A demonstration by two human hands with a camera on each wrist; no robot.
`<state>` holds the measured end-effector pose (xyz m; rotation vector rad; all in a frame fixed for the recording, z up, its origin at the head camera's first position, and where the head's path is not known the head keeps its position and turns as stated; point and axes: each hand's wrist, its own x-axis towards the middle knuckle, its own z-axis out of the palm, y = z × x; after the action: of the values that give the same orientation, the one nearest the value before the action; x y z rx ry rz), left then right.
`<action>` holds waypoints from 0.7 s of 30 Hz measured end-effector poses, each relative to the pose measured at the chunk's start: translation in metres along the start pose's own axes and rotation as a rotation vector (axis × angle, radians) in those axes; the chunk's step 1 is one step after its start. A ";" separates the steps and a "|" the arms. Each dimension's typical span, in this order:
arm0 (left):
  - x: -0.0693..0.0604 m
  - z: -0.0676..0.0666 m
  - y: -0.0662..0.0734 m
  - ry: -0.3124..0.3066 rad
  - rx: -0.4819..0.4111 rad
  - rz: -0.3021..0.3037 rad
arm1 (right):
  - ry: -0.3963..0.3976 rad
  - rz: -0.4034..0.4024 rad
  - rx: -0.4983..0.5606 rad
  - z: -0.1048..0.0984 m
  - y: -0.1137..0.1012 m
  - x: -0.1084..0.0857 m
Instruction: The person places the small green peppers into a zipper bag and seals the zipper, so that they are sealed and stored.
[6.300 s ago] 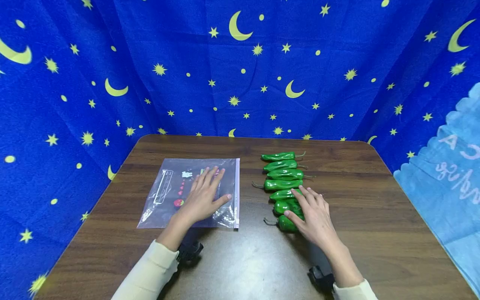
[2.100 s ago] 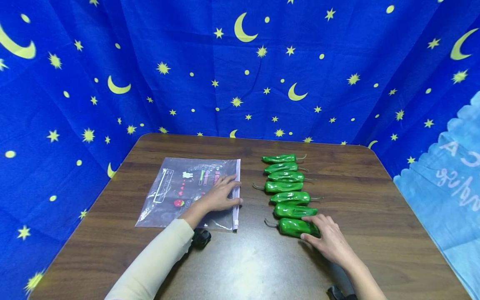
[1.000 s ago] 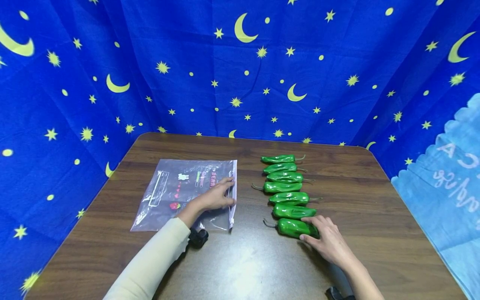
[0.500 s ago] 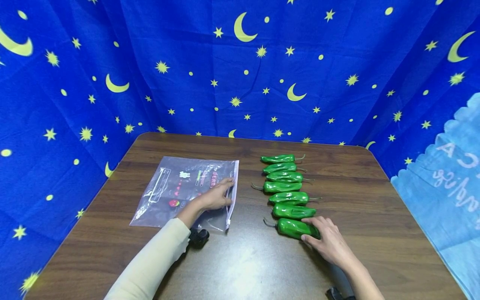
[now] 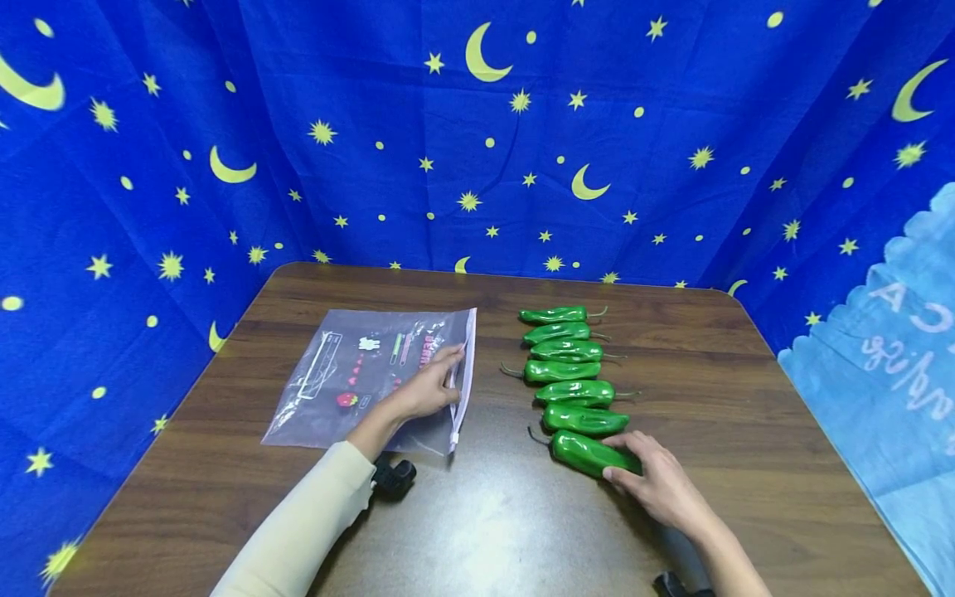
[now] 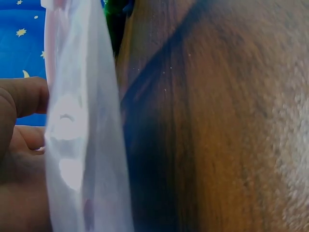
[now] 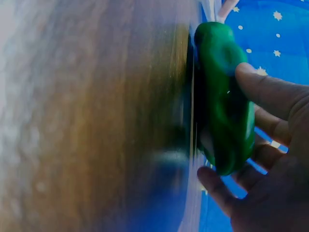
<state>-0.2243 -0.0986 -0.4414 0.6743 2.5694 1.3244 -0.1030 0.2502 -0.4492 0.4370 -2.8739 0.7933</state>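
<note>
A clear zip bag with a strawberry print lies at the left of the table, its pale zip edge bowed and partly raised. The left hand holds the bag near that edge; in the left wrist view the film stands in front of the fingers. Several green peppers form a column right of the bag. At the near end of the column, the right hand grips the right end of the nearest pepper, which lies slanted. The right wrist view shows thumb and fingers around this pepper.
The brown wooden table has a blue curtain with moons and stars behind it and at its sides. A light blue cloth with lettering hangs at the right. Black wrist cameras sit below the wrists.
The right hand has moved from the column's middle to the nearest pepper, which has tilted slightly. The left hand has gone from lying flat on the bag to holding its edge, now bowed.
</note>
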 end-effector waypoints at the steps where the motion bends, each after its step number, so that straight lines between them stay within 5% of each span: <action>1: 0.000 0.000 0.000 0.001 -0.009 0.003 | 0.000 -0.001 0.015 0.000 0.000 0.000; 21: -0.003 -0.004 0.002 0.041 -0.168 0.057 | 0.085 -0.037 0.116 -0.010 -0.016 0.022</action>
<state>-0.2221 -0.1021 -0.4372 0.7002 2.4509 1.5667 -0.1185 0.2374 -0.4288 0.4568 -2.7434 0.9521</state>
